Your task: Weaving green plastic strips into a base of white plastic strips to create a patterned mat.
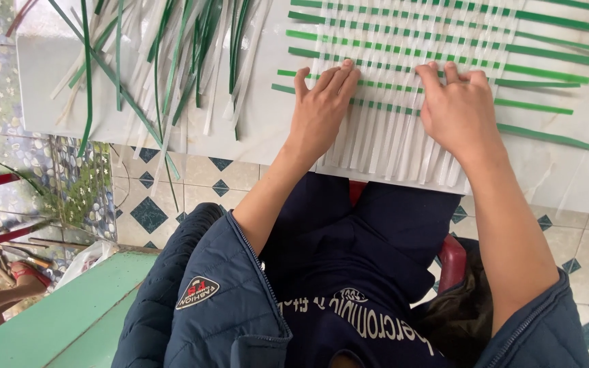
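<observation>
A woven mat [403, 48] of white upright strips crossed by green strips lies on a white table [267, 129]. My left hand [320, 109] rests flat on the mat's left side, fingers pressing along the lowest green strip. Resting on the right side is my right hand [457, 109], its fingertips curled down onto the same row. Loose white strip ends [383, 146] hang toward the table's near edge between my hands. Neither hand grips anything.
A loose pile of green and white strips [165, 61] lies on the table's left part. Below the table are a tiled floor [172, 197], a red stool [452, 262] under me and a green bench [63, 313] at lower left.
</observation>
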